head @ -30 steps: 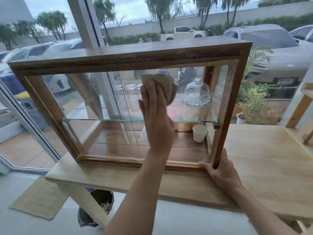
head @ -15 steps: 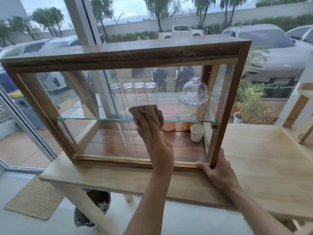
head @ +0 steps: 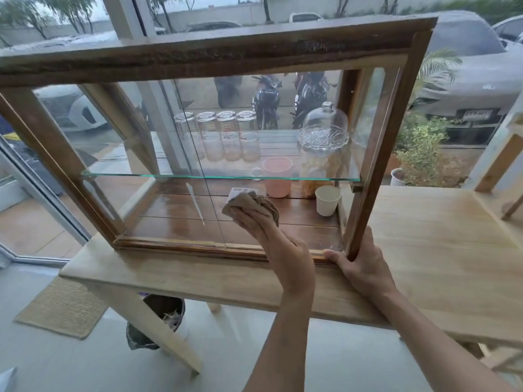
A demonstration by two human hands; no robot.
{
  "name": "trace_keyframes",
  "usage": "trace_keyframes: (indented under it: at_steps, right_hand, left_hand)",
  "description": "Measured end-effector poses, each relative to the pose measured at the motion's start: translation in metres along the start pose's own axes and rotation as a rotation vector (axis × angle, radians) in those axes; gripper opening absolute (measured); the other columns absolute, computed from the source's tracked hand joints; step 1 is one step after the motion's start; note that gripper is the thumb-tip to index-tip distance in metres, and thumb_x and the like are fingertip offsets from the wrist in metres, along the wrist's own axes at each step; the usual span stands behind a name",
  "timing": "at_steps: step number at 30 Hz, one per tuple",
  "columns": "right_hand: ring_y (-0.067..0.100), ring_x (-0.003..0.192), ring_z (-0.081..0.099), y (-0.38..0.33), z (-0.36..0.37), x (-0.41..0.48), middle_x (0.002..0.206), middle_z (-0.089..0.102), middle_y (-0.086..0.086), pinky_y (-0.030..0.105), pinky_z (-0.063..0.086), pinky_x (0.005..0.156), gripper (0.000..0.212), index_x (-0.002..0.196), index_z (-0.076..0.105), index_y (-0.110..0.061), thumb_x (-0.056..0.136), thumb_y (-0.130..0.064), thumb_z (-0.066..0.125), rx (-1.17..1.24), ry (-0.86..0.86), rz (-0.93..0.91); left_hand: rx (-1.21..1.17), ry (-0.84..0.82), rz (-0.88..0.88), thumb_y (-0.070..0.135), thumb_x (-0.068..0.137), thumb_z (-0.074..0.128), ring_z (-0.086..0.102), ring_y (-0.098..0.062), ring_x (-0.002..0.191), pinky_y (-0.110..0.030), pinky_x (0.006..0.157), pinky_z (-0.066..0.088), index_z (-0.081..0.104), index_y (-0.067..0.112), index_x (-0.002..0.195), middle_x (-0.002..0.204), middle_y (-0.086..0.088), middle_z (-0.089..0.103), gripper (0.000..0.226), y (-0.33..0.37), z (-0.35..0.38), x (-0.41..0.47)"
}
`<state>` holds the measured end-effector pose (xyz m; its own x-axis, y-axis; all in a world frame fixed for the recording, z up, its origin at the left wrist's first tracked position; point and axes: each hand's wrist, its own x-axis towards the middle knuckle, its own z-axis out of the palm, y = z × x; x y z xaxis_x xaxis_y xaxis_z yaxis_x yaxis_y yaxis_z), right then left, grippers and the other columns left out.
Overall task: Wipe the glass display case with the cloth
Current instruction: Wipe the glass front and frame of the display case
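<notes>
The wooden-framed glass display case [head: 198,56] stands on a light wooden table [head: 438,250]. My left hand [head: 271,236] presses a crumpled brown cloth [head: 249,202] against the lower middle of the front glass, just below the glass shelf [head: 141,174]. At the case's bottom right corner, my right hand [head: 365,267] grips the frame post, with the thumb lying along the bottom rail.
Behind the glass are several jars [head: 226,137], a glass dome [head: 324,128], a pink cup [head: 277,176] and a paper cup [head: 327,200]. A bin [head: 158,321] and a woven mat [head: 62,306] are on the floor under the table. Large windows lie beyond.
My left hand has slid the cloth down the front glass, from above the shelf line to the lower pane. My right hand has stayed on the corner.
</notes>
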<state>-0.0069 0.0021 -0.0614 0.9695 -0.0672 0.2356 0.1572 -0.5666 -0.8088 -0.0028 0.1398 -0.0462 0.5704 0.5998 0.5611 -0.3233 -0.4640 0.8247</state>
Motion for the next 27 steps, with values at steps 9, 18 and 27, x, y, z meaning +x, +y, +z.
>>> trace_keyframes:
  at_steps: [9,18,27]
  right_hand:
    - [0.008,0.068,0.061,0.005,0.0,0.001,0.07,0.062,-0.006,0.031,0.048,0.061,0.061,0.117,0.039,-0.022,0.074,-0.031,0.082,0.01,-0.016,-0.024]
    - [0.006,0.062,0.059,0.006,0.0,0.0,0.063,0.057,-0.006,0.029,0.044,0.059,0.059,0.113,0.038,-0.025,0.075,-0.031,0.082,0.019,-0.011,-0.004]
    - [0.011,0.068,0.061,0.005,0.0,-0.001,0.075,0.061,0.002,0.023,0.048,0.059,0.058,0.112,0.034,-0.029,0.077,-0.035,0.08,0.009,-0.029,0.004]
  left_hand:
    - [-0.046,0.148,-0.117,-0.02,0.08,0.032,-0.002,-0.026,0.152,-0.029,0.124,0.004,0.012,-0.005,0.153,0.162,-0.016,-0.004,0.077,0.006,0.011,-0.002]
    - [-0.191,0.199,-0.281,-0.008,0.084,0.03,0.004,-0.026,0.153,-0.045,0.122,0.017,0.016,-0.002,0.154,0.164,-0.016,0.0,0.072,0.025,0.014,-0.003]
    - [0.405,-0.307,0.991,-0.01,0.095,0.028,0.008,-0.028,0.152,-0.045,0.123,0.01,0.028,0.005,0.151,0.165,-0.003,0.011,0.058,-0.058,-0.042,0.068]
